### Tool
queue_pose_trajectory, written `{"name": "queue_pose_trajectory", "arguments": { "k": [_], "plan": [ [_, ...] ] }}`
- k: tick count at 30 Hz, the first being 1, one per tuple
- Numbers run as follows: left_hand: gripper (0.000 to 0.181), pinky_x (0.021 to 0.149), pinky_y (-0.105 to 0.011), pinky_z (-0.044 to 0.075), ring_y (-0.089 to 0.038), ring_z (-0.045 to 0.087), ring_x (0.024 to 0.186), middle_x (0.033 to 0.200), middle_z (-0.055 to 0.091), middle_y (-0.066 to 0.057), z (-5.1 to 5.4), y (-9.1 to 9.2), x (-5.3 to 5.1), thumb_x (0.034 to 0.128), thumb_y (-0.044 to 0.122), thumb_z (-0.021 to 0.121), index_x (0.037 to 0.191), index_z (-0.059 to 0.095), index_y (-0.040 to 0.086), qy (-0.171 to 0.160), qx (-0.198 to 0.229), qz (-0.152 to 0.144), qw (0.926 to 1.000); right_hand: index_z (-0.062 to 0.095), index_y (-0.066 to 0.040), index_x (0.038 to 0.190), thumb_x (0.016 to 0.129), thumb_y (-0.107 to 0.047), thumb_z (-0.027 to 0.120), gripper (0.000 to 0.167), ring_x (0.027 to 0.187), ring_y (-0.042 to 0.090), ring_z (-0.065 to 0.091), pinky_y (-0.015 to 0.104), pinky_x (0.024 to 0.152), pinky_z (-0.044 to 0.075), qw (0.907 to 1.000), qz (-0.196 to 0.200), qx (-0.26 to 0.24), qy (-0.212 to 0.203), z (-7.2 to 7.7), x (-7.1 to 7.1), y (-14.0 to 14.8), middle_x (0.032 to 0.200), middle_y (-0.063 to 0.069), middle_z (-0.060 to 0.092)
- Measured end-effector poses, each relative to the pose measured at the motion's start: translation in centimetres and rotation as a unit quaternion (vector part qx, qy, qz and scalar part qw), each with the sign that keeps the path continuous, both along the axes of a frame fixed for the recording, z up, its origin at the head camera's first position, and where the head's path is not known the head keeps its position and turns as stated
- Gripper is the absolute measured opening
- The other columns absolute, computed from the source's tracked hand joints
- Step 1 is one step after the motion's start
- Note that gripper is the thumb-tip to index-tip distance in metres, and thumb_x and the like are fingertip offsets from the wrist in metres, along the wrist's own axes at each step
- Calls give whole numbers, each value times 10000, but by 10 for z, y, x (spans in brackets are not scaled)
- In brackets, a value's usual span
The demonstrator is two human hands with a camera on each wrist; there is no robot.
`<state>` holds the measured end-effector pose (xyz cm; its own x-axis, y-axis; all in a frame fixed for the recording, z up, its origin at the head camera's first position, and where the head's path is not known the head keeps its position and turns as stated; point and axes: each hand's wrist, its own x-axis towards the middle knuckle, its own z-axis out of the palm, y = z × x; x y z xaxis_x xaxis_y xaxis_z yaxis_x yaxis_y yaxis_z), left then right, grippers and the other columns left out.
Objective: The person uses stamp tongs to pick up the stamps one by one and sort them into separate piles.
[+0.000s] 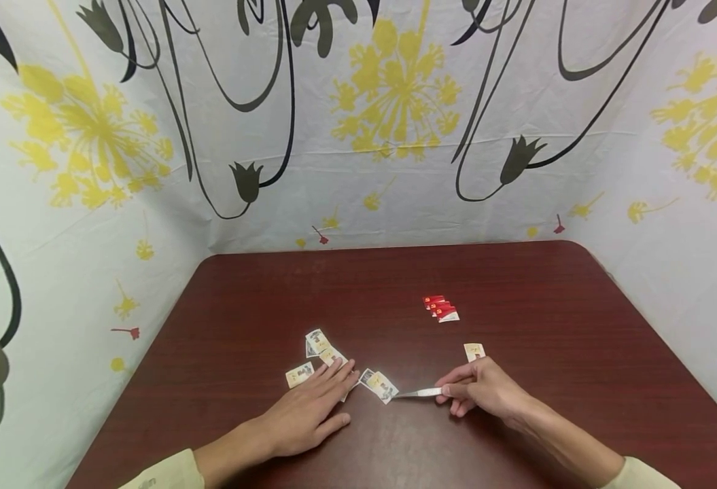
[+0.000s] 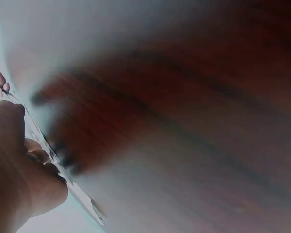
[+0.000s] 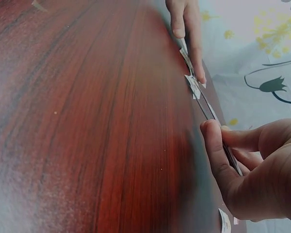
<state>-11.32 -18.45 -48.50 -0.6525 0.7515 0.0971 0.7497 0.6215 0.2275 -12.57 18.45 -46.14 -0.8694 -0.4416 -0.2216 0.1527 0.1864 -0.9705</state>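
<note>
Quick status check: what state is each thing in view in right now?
left hand: fingers extended, resting over left-side papers
right hand: pinching tweezers
tweezers: held, tips at a corner of center paper; whether they grip it, cannot tell
center paper: printed side up, overlapping another
left-side papers: scattered, some overlapping, partly covered
red papers: overlapping in a stepped row
paper by right hand: partly hidden

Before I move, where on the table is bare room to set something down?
The table is bare beyond the pale papers near the left hand, right of the red papers, and between those groups. It is crowded from there across the tweezers to the right hand and lone pale paper.
</note>
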Motion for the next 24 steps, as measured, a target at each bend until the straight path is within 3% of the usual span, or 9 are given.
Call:
{"name": "queue_pose_trajectory", "arguments": {
  "k": [11,24],
  "plan": [
    [689,1280,-506,260,-345,209,1607,1737,252,-158,5,13,2,1118,419,524,1679,310,80,23,-67,-156,9999,686,220,1167,1010,41,649,240,662,151,701,271,613,624,10000,23,39,-33,2,1,0,942,267,768],
    [695,1265,-505,298,-353,231,1601,1743,229,-174,-1,15,7,1119,444,512,1683,305,94,189,-143,-221,9995,701,209,1140,1001,27,673,231,657,150,691,282,620,630,9997,-33,250,43,14,1,19,940,248,771]
  ]
}}
